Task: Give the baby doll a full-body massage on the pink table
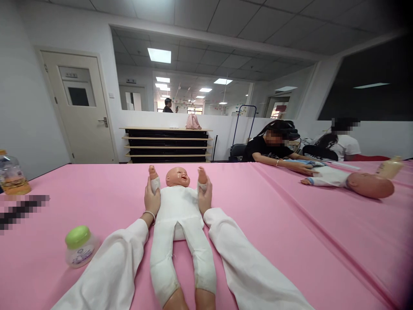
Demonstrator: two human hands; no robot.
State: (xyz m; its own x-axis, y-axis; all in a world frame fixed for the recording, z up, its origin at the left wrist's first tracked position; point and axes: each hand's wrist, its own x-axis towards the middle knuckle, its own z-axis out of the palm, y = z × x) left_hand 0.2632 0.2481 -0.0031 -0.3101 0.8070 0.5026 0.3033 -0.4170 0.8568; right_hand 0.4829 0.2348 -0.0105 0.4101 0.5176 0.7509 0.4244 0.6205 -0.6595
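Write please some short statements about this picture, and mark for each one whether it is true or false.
1. The left hand and the right hand hold the arms of the nearer doll. True.
2. This doll lies face down. False: it lies on its back.
3. A jar with a green lid stands on the pink cloth. True.
4. The jar is to the right of this doll. False: it is to the left.
5. A second doll lies at the right, beside another person. True.
6. The person's own sleeves are black. False: the sleeves are white.
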